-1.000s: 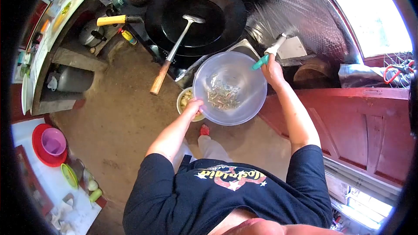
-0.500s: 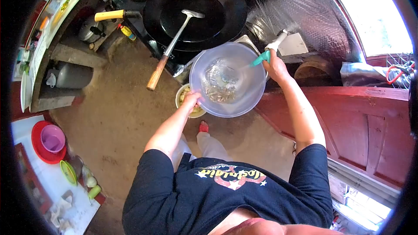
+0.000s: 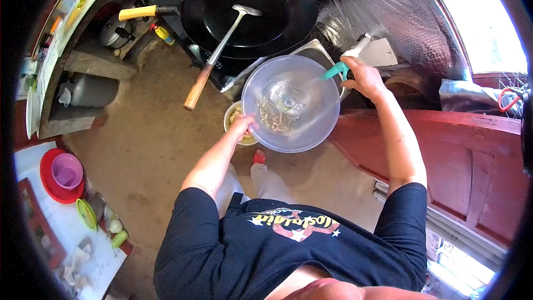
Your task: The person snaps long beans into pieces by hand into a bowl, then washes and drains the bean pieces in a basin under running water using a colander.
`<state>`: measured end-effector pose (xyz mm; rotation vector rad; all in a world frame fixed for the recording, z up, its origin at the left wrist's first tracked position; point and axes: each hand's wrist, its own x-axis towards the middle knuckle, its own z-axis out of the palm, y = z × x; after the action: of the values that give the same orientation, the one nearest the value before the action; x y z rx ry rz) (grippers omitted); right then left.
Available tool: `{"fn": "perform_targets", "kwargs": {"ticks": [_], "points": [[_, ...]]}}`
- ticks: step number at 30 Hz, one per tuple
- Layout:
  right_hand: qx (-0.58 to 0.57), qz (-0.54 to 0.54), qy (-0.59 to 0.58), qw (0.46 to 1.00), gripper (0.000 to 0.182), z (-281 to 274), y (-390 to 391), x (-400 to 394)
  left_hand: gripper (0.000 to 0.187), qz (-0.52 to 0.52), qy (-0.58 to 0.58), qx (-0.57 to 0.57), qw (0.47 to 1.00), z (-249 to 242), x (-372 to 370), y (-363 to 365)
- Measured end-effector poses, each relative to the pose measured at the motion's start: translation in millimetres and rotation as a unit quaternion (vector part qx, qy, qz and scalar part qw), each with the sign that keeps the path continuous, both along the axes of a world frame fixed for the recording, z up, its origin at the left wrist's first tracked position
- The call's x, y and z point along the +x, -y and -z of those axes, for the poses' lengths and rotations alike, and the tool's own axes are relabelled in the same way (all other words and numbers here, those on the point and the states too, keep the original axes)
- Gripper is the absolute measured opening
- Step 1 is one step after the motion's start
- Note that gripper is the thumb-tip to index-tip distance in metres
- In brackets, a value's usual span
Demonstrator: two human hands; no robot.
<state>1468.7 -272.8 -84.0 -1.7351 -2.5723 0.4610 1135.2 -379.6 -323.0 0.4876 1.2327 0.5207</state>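
My left hand (image 3: pixel 241 128) grips the near-left rim of a large translucent plastic basin (image 3: pixel 311 128). Small pale strips (image 3: pixel 275 116), too small to name, lie in water at the bottom of the basin. Over its right rim, my right hand (image 3: pixel 363 78) has its fingers around a teal faucet nozzle (image 3: pixel 335 70), which sends a spray of water into the basin. The nozzle joins a white faucet (image 3: pixel 358 46) behind. A sink (image 3: pixel 316 50) shows partly beyond the basin. Below my left hand, a pale bowl (image 3: pixel 229 114) with yellowish pieces is partly hidden.
A big black wok (image 3: pixel 244 33) sits on the stove, with a wooden-handled spatula (image 3: pixel 222 50) across it. Its yellow handle (image 3: pixel 139 13) juts left. A red cabinet (image 3: pixel 438 161) stands to the right. At lower left, a red basin (image 3: pixel 47 180) holds a pink bowl (image 3: pixel 68 170).
My right hand and the nozzle have shifted slightly, and its fingers now sit higher over the nozzle. The pale strips have spread out under the water.
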Motion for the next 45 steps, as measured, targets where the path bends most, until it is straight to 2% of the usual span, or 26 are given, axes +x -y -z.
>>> {"fn": "perform_targets", "kwargs": {"ticks": [2,3,5,8,10,11,12,14,17,19,22,23,24,26,27,28,30,31,32,34,36,38,40,42,44,45], "points": [[0.029,0.005,0.103,0.994,0.056,0,-5,-7,0.032,-0.010,-0.004,-0.004,1.000,3,0,2],[0.104,0.020,0.099,0.989,0.053,12,-7,-11,0.032,-0.009,-0.003,-0.002,1.000,6,0,4],[0.103,0.048,0.105,0.988,0.054,23,-8,-12,0.031,-0.010,-0.003,0.002,1.000,9,-3,4],[0.072,0.097,0.120,0.985,0.055,17,1,-21,0.036,0.050,-0.024,-0.008,0.998,6,-14,5],[0.007,0.224,0.030,0.974,0.055,14,13,-21,0.035,0.085,-0.034,-0.017,0.996,7,-22,5],[-0.037,0.285,0.028,0.957,0.056,31,15,-13,0.034,0.076,-0.059,-0.008,0.995,15,-25,7],[-0.008,0.282,-0.029,0.959,0.059,57,28,0,0.034,0.067,-0.060,-0.010,0.996,12,-30,8],[-0.104,0.251,-0.022,0.962,0.053,73,47,-6,0.033,0.125,-0.077,0.012,0.989,0,-40,8],[-0.122,0.204,-0.037,0.971,0.048,114,65,2,0.032,0.154,-0.027,0.013,0.988,14,-54,4],[-0.340,0.284,-0.230,0.867,0.044,86,70,-26,0.030,0.169,-0.013,0.011,0.985,11,-59,3],[-0.373,0.288,-0.202,0.859,0.038,70,80,-51,0.027,0.155,-0.001,0.003,0.988,13,-66,4],[-0.389,0.307,-0.214,0.842,0.032,76,85,-50,0.028,0.199,0.016,0.014,0.980,18,-74,1],[-0.388,0.309,-0.212,0.842,0.032,76,91,-51,0.028,0.199,0.019,0.013,0.980,18,-74,3],[-0.365,0.348,-0.212,0.837,0.029,75,108,-59,0.032,0.093,0.024,0.005,0.995,17,-76,13],[-0.326,0.338,-0.235,0.851,0.029,78,124,-60,0.032,0.091,0.024,0.003,0.996,15,-79,19],[-0.309,0.368,-0.260,0.838,0.030,75,139,-71,0.037,0.071,0.004,-0.005,0.997,12,-82,27],[-0.262,0.379,-0.269,0.846,0.032,103,178,-76,0.047,0.035,-0.035,-0.024,0.998,9,-86,46],[-0.264,0.401,-0.302,0.823,0.032,117,198,-79,0.062,0.046,-0.049,-0.030,0.997,10,-92,56],[-0.266,0.422,-0.336,0.799,0.032,125,214,-84,0.062,0.050,-0.047,-0.036,0.997,16,-97,68],[-0.293,0.451,-0.316,0.781,0.033,127,234,-99,0.063,0.005,-0.082,-0.069,0.994,18,-108,88],[-0.276,0.548,-0.382,0.690,0.033,138,256,-115,0.069,0.012,-0.092,-0.087,0.992,10,-124,106],[-0.275,0.554,-0.381,0.687,0.033,148,272,-128,0.075,0.027,-0.043,-0.157,0.986,-1,-139,121],[-0.275,0.550,-0.361,0.701,0.028,150,284,-148,0.078,0.022,-0.019,-0.165,0.986,-4,-146,134],[-0.266,0.548,-0.365,0.704,0.026,160,299,-166,0.073,0.060,-0.067,-0.103,0.991,1,-151,145],[-0.285,0.593,-0.356,0.664,0.025,183,313,-176,0.071,0.046,-0.088,-0.088,0.991,8,-155,150],[-0.310,0.606,-0.355,0.641,0.026,177,308,-187,0.066,0.090,-0.159,-0.087,0.979,6,-155,148]]}}
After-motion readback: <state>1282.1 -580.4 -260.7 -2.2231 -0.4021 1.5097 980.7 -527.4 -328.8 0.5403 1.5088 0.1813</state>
